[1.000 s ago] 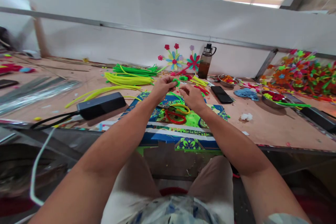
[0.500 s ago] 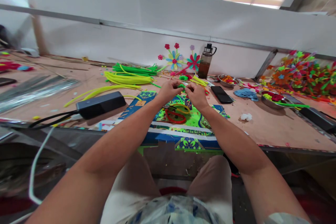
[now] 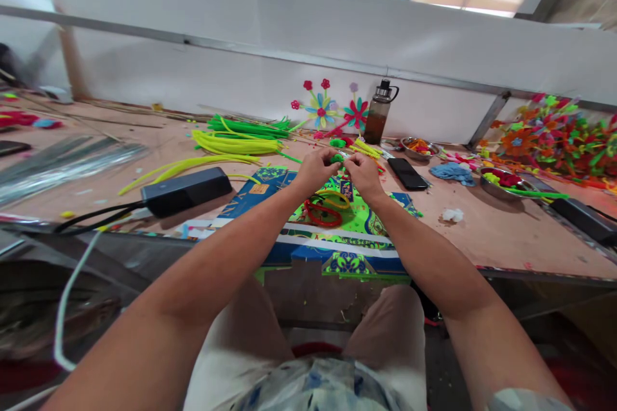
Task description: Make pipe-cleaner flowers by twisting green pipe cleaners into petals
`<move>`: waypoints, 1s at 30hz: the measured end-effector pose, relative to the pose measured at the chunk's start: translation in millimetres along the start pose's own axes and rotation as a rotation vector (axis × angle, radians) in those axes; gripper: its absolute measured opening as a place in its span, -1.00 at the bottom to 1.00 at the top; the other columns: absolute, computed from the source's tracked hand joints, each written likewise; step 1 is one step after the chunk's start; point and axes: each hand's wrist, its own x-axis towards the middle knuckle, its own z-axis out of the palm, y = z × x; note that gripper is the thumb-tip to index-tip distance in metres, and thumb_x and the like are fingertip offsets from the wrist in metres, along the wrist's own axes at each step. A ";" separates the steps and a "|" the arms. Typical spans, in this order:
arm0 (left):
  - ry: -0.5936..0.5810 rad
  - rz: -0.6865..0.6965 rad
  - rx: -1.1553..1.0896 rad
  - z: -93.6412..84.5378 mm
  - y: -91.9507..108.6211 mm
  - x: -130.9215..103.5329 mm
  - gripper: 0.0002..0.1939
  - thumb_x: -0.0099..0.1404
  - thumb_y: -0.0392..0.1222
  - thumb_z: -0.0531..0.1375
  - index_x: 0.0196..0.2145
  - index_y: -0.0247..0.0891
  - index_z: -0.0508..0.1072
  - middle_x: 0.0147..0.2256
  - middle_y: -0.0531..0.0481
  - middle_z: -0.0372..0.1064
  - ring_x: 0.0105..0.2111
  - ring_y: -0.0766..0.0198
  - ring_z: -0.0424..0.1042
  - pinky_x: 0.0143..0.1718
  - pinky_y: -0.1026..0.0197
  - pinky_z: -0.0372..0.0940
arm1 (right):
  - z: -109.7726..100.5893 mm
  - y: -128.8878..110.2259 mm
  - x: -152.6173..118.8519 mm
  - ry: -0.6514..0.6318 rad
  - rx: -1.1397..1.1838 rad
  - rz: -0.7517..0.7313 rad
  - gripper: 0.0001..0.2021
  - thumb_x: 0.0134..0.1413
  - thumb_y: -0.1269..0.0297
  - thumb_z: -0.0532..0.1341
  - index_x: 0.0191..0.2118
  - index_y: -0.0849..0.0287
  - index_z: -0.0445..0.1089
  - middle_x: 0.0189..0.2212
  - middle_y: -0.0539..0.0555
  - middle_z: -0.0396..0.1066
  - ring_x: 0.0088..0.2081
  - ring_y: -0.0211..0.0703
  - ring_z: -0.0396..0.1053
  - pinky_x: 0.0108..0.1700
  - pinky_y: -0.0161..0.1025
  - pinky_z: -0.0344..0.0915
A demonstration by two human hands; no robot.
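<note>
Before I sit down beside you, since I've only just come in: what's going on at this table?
The left hand and the right hand are together over a patterned blue-and-green sheet, with a small green fuzzy piece at their fingertips. Scissors with red and yellow handles lie just below. Beyond the hands, made-up fuzzy flowers stand near a bottle.

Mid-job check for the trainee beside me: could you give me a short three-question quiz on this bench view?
1. True or false: the bottle stands upright.
2. What is at the fingertips, between the left hand and the right hand?
A) a black phone
B) a small green fuzzy piece
C) a metal bowl
3. Fill in the colour: the crumpled cloth lying on the table is ____.
Key: 1 true; 2 B; 3 blue.
</note>
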 end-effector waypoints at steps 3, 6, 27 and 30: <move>-0.014 -0.107 -0.222 3.0 1.4 -1.2 -0.81 0.11 -0.25 0.21 -0.27 -0.30 0.43 -0.49 0.03 0.44 -0.50 0.30 0.44 -0.47 0.30 0.27 | 1.5 1.8 0.4 -0.005 0.053 0.035 -0.86 -0.06 0.24 0.13 -0.52 0.18 0.31 -0.62 -0.08 0.31 -0.52 -0.30 0.23 -0.42 -0.33 0.15; -0.024 -0.157 -0.255 3.2 2.9 -1.9 -0.85 0.11 -0.25 0.23 -0.30 -0.30 0.44 -0.53 0.03 0.43 -0.51 0.29 0.46 -0.49 0.32 0.26 | 2.5 4.0 0.8 -0.015 0.054 0.040 -0.84 -0.05 0.23 0.12 -0.51 0.18 0.32 -0.60 -0.07 0.33 -0.51 -0.29 0.26 -0.41 -0.33 0.16; 0.029 -0.046 0.121 3.5 9.3 -5.8 -0.88 0.13 -0.31 0.18 -0.37 -0.26 0.52 -0.49 0.03 0.46 -0.45 0.26 0.44 -0.35 0.26 0.29 | 0.7 1.9 -0.9 0.016 -0.123 -0.029 -0.85 -0.06 0.30 0.12 -0.57 0.18 0.30 -0.58 -0.05 0.31 -0.44 -0.26 0.23 -0.32 -0.30 0.14; 0.006 -0.130 -0.049 1.7 8.7 -4.2 -0.90 0.17 -0.25 0.16 -0.39 -0.28 0.48 -0.52 0.04 0.46 -0.50 0.30 0.44 -0.41 0.29 0.30 | 1.7 4.6 -0.8 -0.029 -0.037 -0.031 -0.82 0.00 0.22 0.12 -0.51 0.19 0.32 -0.56 -0.04 0.33 -0.46 -0.27 0.25 -0.34 -0.30 0.17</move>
